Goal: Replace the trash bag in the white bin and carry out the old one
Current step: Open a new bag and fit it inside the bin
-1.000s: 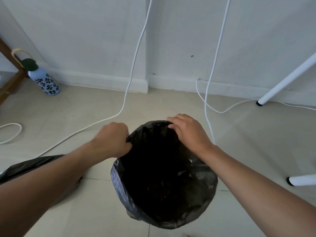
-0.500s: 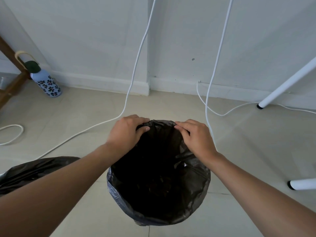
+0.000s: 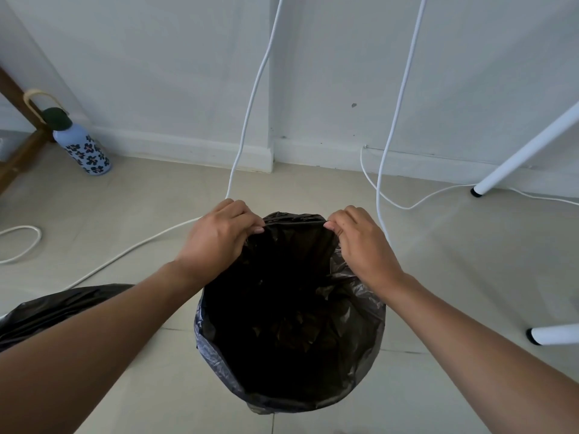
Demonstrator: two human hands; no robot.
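A black trash bag (image 3: 360, 311) lines a round bin on the tiled floor below me, its mouth open and folded over the rim, so the white bin itself is hidden. My left hand (image 3: 216, 239) pinches the far edge of the bag on its left side. My right hand (image 3: 360, 242) pinches the same far edge on its right side, and the plastic is stretched taut between the two. A second black bag (image 3: 59, 305) lies on the floor at the lower left, partly behind my left forearm.
Two white cables (image 3: 250, 98) hang down the wall and trail over the floor. A flowered water bottle (image 3: 83, 148) stands by a wooden frame (image 3: 18, 151) at the left. White furniture legs (image 3: 520, 155) stand at the right.
Both hands have moved from the bag's sides to its far edge, and now pinch it and pull it taut. The view has shifted slightly.
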